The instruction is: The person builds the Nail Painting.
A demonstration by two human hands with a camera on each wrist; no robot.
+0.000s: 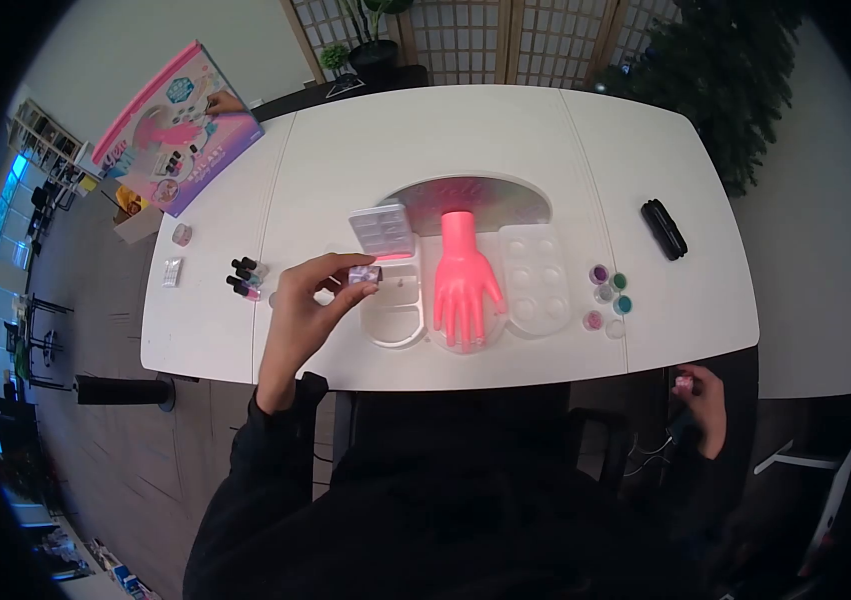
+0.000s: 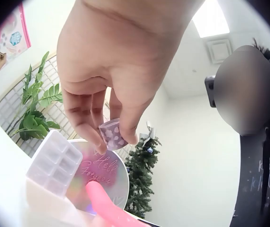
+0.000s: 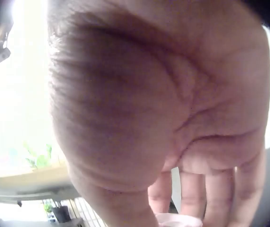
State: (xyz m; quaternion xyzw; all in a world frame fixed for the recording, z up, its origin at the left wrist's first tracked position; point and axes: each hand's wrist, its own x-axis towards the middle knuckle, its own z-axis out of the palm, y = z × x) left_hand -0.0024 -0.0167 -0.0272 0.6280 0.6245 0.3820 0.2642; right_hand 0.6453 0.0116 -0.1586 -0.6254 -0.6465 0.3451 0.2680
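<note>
1. Past the near edge of the surface [image 1: 346,150], a small pink thing [image 1: 684,384] is pinched by the right hand [image 1: 709,408]. The grip is closed on it, maybe so it is not dropped.
2. Over the white tray [image 1: 396,345], a purple roll with pale shapes [image 2: 113,135] is pinched by the left hand [image 1: 308,300]. Only fingertips and thumb are clamped on it, likely because it is so small.
3. In the middle, the pink model hand [image 1: 463,285] is laid with its fingers toward the person, probably so they are easily reached.
4. Little pots [image 1: 600,273] are bunched on the right and little bottles [image 1: 246,277] on the left, perhaps to be kept nearby.
5. Far left, the box [image 1: 181,130] is stood up, maybe so its picture can be seen.
</note>
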